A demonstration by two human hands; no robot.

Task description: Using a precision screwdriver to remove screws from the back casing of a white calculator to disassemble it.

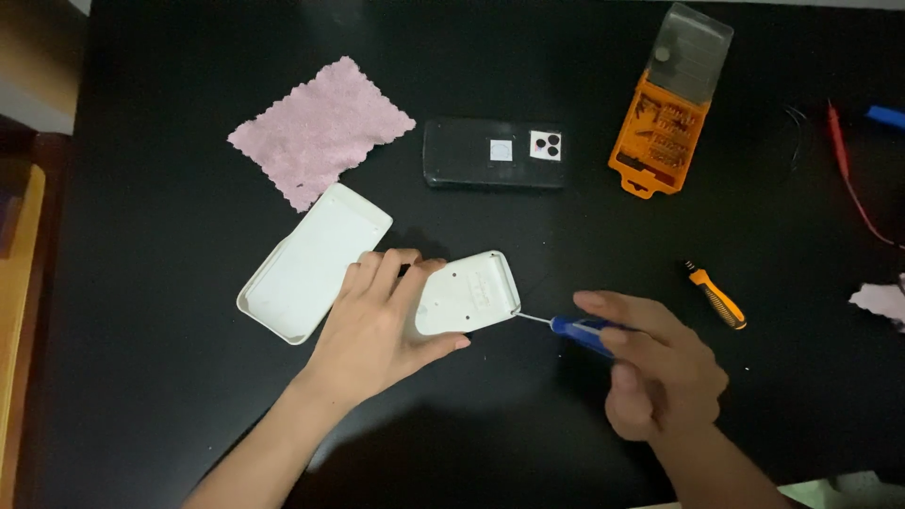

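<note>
My left hand (382, 325) lies flat over a white plastic device (468, 292) that rests back side up on the black table, holding it down. My right hand (655, 372) grips a small blue-handled screwdriver (575, 329). Its thin metal tip touches the right edge of the white device. A separate white cover shell (311, 262) lies inside up just left of my left hand.
A pink cloth (320, 127) lies at the back left. A black rectangular case (495, 154) sits behind the device. An open orange screwdriver bit box (665, 132) stands at the back right. An orange-handled driver (716, 295) lies to the right. Red wire (848, 174) at far right.
</note>
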